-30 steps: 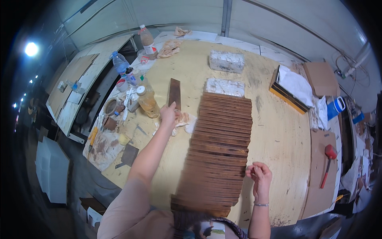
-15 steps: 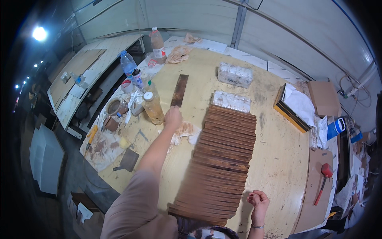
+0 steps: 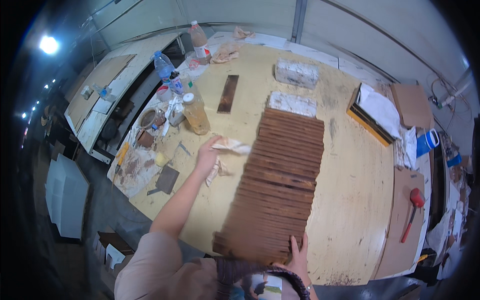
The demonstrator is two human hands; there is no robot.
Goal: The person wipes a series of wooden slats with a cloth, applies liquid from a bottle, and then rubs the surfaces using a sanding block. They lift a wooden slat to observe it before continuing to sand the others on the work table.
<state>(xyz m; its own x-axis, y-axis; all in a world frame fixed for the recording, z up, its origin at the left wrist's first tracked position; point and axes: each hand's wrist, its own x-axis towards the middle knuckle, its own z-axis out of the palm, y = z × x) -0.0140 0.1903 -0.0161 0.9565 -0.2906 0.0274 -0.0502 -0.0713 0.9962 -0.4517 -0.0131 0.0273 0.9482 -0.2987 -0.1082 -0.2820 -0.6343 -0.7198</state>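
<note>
Since half a second ago the left hand (image 3: 207, 155) has lifted a crumpled rag (image 3: 231, 146) off the tabletop (image 3: 350, 180) — gripping it beside the row of dark wood slats (image 3: 280, 185). Right hand (image 3: 298, 252) rests open on the near slats. A careless swipe could shove slats askew — or tip the amber bottle (image 3: 195, 114) just left.

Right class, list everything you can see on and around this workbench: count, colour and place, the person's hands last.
wooden slats: many, dark brown, in a row mid-table
single slat: one, dark brown, far side
white blocks: two, beyond the row
bottles: several, amber or clear, left edge
mallet: one, red head, right board
cup: one, blue, right edge
rag: one, pale, in left hand
left hand: holds rag
right hand: on the row's near end
</note>
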